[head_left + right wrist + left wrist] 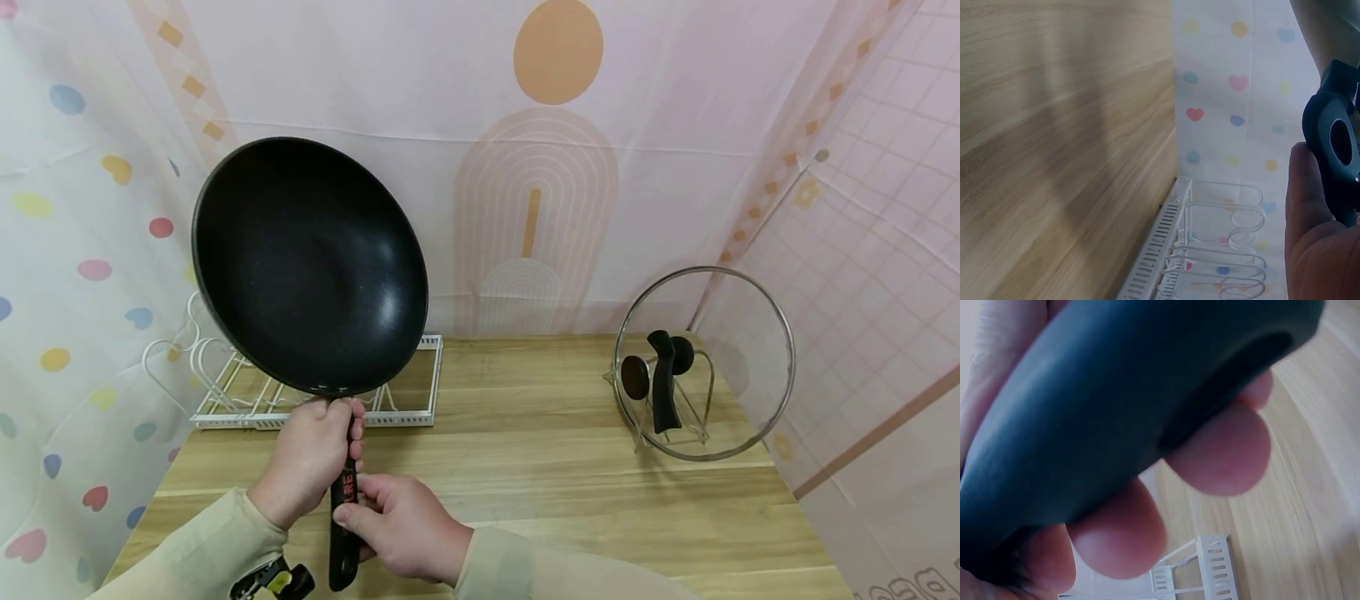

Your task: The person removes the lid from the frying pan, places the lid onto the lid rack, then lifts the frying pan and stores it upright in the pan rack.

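Observation:
A black frying pan [300,258] is held up at the left of the head view, its dark inside turned toward me and its handle pointing down. My left hand [311,454] grips the handle [343,546] close to the pan body, and its fingertips [1225,450] curl past the handle's edge in the left wrist view. Lower on the same handle, my right hand [412,529] pinches it with the thumb on top and fingers behind. In the right wrist view, the hand [1316,250] is beside the handle's end with a hole.
Behind the pan, a white wire dish rack [405,419] stands on the wooden table [525,417], partly hidden. A glass lid [783,392] with a black handle leans upright in a wire stand [708,392] at the right. Printed curtains [675,167] enclose the table's back and sides.

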Tool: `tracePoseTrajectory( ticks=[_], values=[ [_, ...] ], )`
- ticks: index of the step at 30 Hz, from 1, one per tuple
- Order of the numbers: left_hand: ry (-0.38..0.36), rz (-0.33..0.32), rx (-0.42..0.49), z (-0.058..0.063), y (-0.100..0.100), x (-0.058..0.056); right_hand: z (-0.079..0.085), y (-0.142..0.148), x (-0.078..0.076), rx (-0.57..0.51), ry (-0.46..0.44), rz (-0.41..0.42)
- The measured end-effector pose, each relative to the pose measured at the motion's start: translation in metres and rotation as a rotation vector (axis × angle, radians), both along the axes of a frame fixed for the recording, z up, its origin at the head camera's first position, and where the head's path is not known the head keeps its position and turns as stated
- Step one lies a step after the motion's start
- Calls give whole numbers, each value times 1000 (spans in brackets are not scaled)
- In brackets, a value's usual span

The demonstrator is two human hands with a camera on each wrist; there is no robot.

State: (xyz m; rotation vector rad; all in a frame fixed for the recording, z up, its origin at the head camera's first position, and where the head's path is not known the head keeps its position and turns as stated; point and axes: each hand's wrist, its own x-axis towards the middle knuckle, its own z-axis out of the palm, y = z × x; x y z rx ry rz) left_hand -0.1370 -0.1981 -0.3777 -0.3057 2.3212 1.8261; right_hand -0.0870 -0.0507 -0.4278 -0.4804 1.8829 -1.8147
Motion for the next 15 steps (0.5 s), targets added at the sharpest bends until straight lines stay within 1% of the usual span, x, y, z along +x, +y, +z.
tracePoseTrajectory(
  ticks=[6, 12, 15],
  values=[
    [29, 14, -41, 0, -1, 1, 0, -3, 0, 35, 26, -15],
    [50, 21, -90, -1, -2, 1, 0, -5, -1, 35, -9, -25],
    [60, 23, -106, -2, -3, 1, -2, -6, -1, 32, -6, -31]
  ],
)
